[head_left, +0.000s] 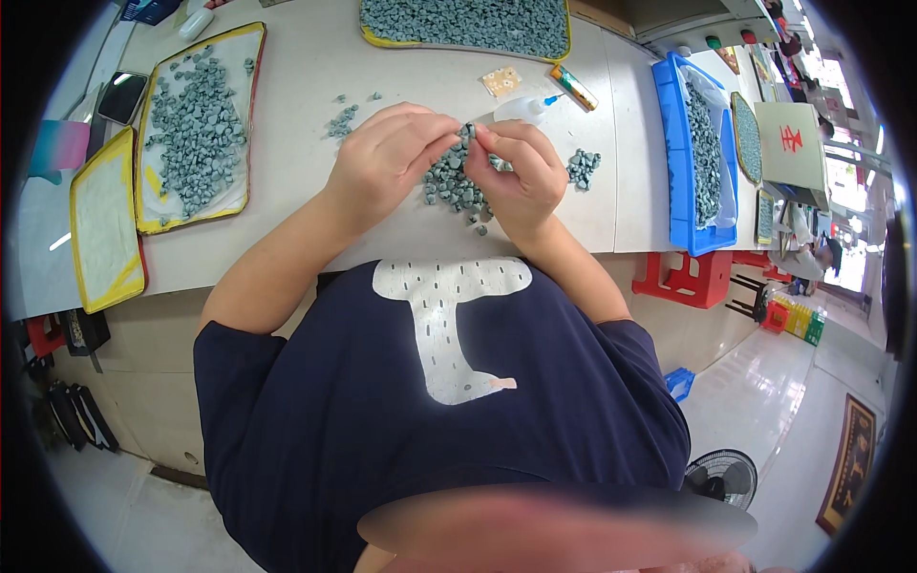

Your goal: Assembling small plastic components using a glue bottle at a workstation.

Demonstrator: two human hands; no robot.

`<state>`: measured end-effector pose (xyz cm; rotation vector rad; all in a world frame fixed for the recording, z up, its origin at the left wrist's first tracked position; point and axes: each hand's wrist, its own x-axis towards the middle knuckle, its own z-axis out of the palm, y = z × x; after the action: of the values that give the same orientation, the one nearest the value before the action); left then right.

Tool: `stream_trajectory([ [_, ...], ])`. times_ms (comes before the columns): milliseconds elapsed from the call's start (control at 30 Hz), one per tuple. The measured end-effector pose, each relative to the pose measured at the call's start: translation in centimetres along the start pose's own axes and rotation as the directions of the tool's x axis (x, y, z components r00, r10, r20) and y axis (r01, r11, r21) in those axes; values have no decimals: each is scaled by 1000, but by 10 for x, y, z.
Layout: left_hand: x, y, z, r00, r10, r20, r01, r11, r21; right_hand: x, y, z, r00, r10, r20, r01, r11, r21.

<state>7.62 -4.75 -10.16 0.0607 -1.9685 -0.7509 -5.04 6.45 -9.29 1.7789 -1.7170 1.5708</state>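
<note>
Over the middle of the work table, my left hand and my right hand meet fingertip to fingertip. Pinched between them is a small grey-green piece, too small to make out its exact kind. Just beneath lies a loose pile of similar grey-green pieces, partly covered by my fingers. A smaller heap sits right of my right hand. Beyond my left hand, a few more pieces are scattered on the white tabletop.
At left stands a yellow-edged tray of pieces, overlapping a pale board. Another filled tray is at the back. A white bottle with a blue tip lies near an orange-and-green tube. A blue crate stands right.
</note>
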Motion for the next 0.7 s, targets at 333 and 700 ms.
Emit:
stream_trajectory([
  [333,-6,-5,0,998,49,28,-50,998,39,-7,7,8,1000,-18,3,18,999,33],
  [700,-12,-7,4,974,-90,209,91,996,3,-4,6,-22,907,300,295,-305,952,-29],
])
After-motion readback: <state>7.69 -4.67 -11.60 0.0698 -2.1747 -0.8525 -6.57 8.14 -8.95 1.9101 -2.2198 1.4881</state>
